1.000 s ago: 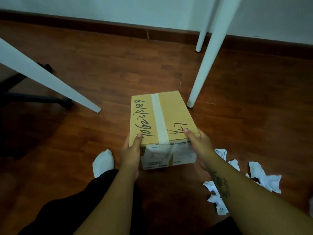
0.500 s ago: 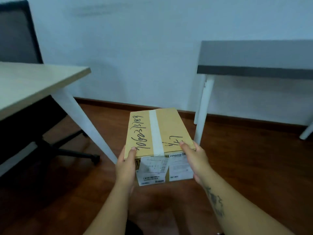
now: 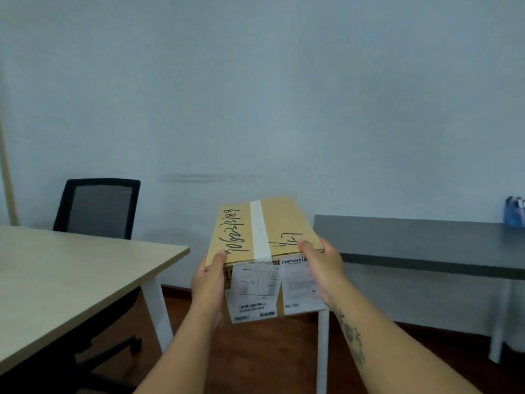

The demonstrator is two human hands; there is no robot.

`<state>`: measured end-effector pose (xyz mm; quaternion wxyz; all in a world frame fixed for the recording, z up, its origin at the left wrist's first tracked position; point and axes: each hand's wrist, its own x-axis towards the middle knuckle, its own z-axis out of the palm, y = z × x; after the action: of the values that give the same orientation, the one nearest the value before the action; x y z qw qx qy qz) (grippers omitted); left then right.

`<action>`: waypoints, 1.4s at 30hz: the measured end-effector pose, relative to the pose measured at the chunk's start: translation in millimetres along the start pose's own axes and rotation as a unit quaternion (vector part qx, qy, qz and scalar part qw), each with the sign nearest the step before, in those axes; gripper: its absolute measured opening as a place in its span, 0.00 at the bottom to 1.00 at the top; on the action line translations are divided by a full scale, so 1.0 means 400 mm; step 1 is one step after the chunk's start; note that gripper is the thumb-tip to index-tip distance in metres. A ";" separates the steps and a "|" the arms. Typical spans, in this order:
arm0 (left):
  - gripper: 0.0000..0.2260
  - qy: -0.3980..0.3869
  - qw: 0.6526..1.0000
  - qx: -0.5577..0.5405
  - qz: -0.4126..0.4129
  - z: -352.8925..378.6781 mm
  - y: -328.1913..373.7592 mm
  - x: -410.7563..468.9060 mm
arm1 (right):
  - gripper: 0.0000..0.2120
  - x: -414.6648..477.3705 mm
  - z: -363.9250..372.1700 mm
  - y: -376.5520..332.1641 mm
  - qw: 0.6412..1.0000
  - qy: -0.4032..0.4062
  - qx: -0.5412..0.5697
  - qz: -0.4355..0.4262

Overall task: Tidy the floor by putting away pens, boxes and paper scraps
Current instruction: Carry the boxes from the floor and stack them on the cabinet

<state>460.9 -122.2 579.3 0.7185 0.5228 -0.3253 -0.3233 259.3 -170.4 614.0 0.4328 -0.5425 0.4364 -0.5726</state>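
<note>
A taped cardboard box (image 3: 279,223) with black handwriting on top and white shipping labels on its near side is held up in the air, at about table height. My left hand (image 3: 208,280) grips its near left corner, thumb on the top face. My right hand (image 3: 322,265) grips the near right corner the same way. The fingers under the box are hidden. No pens or paper scraps are in view.
A beige table (image 3: 65,277) with white legs stands at the left, a black mesh office chair (image 3: 98,207) behind it. A dark grey table (image 3: 426,240) runs along the wall at the right, with a blue object (image 3: 514,213) on its far end. Brown wooden floor (image 3: 270,345) lies below.
The box has been lifted from the floor to table height with both hands. The view has risen from the floor and paper scraps to the tabletops and the wall.
</note>
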 end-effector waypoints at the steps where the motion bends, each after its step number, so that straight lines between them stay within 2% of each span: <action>1: 0.11 -0.014 1.000 0.000 0.012 0.016 0.044 -0.005 | 0.07 -0.002 -0.010 -0.046 1.000 0.003 0.004 -0.012; 6: 0.09 -0.074 0.995 -0.018 0.070 0.095 0.224 -0.036 | 0.02 -0.020 -0.084 -0.239 0.997 0.043 0.010 -0.066; 11: 0.10 -0.147 0.984 -0.039 0.089 0.219 0.357 -0.080 | 0.11 -0.051 -0.203 -0.389 0.991 0.091 -0.007 -0.103; 14: 0.11 -0.200 0.974 -0.042 0.098 0.324 0.416 -0.133 | 0.05 -0.091 -0.312 -0.476 0.981 0.136 -0.014 -0.134; 19: 0.11 -0.315 0.942 -0.077 0.090 0.502 0.485 -0.276 | 0.08 -0.208 -0.518 -0.585 0.955 0.244 -0.052 -0.161; 22: 0.11 -0.379 0.915 -0.111 0.085 0.586 0.503 -0.382 | 0.05 -0.295 -0.628 -0.628 0.936 0.298 -0.080 -0.168; 33: 0.14 -0.573 0.796 -0.193 0.018 0.820 0.583 -0.780 | 0.10 -0.684 -0.857 -0.853 0.798 0.514 -0.232 -0.214; 42: 0.13 -0.693 0.682 -0.231 -0.036 0.845 0.645 -1.110 | 0.09 -1.022 -0.899 -0.949 0.688 0.630 -0.298 -0.204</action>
<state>-36.5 115.2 851.7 0.3736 -0.0224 -0.6264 -0.6837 -93.3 329.6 871.4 -0.2557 -0.2300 0.6327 -0.6939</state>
